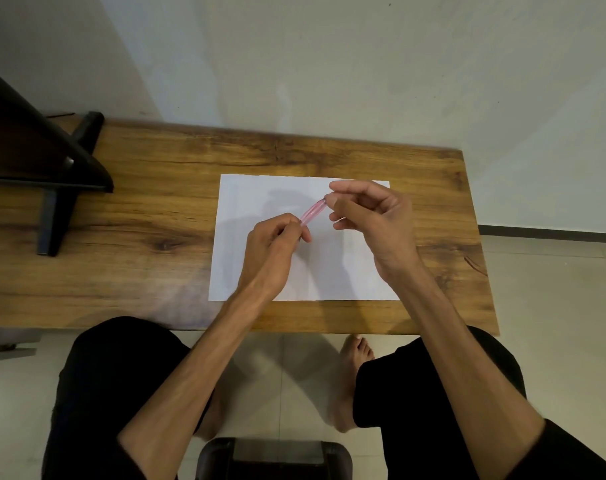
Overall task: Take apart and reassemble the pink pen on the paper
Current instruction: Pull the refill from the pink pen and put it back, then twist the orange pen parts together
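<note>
A translucent pink pen (pixel 313 211) is held in the air above a white sheet of paper (pixel 260 202) on the wooden table. It slants from lower left to upper right. My left hand (pixel 273 247) pinches its lower left end. My right hand (pixel 370 216) pinches its upper right end between thumb and forefinger. Both ends of the pen are hidden by my fingers, and only the middle of the barrel shows. I cannot tell whether the pen's parts are joined or separated.
The wooden table (pixel 138 237) meets a pale wall at its far edge. A dark monitor with a black stand (pixel 52 202) occupies the table's left side. My knees and a chair seat (pixel 277 459) are below the table's near edge.
</note>
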